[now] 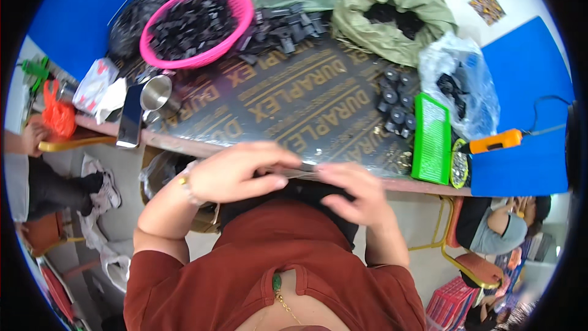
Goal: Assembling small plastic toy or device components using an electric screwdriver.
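Wide table with a dark top (318,101), pink basket (247,12) of black parts (193,27) at the back. Person's left hand (242,171) and right hand (355,191) both pinching one thin dark piece (309,168), kinda blurry, by the front edge.

A small, dark, blurred piece (308,167) lies nearly level between both hands' (236,170) (361,193) fingertips.

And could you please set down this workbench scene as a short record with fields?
left hand: fingertips at a thin dark item, blurred; grip unclear
right hand: fingertips at the same item; grip unclear
table left: metal cup beside a smartphone
table back: pink basket of small black parts
table right: green tray, orange-handled tool
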### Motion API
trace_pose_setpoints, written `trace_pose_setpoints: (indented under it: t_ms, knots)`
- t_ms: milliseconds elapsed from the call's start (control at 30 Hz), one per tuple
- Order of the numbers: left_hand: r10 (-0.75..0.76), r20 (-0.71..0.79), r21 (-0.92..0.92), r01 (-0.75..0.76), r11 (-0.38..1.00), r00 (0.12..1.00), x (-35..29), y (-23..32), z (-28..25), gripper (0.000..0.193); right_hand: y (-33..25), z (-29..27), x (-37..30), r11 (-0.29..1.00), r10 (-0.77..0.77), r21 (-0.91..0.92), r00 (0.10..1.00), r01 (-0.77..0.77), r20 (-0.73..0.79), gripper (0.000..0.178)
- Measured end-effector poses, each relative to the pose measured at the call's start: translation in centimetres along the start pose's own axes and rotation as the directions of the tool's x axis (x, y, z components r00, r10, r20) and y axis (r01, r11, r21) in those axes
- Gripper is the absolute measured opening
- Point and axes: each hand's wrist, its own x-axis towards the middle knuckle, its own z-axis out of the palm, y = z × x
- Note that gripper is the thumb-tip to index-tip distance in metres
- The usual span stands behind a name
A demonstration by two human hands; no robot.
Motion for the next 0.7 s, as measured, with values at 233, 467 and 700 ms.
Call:
trace_pose_setpoints:
  t_ms: [233, 467, 700]
  knots:
    - [0.360, -0.242, 0.469, -0.216, 0.856, 0.901, 22.3, -5.2, 3.0, 0.030, 0.4, -15.3, -8.4, 0.654, -0.427, -0.539, 0.329, -0.531, -0.842, 0.054]
    - [0.320, -0.180, 0.537, -0.180, 0.824, 0.930, 36.7, -10.9, 1.6, 0.027, 7.6, -22.5, -10.7, 0.957, 0.256, 0.186, 0.341, -0.225, -0.905, 0.060]
    - [0.248, -0.032, 0.550, -0.191, 0.813, 0.968, 39.5, -10.6, 2.1, 0.023, 8.5, -25.2, -10.8, 0.920, 0.371, 0.365, 0.615, -0.143, -0.696, 0.074]
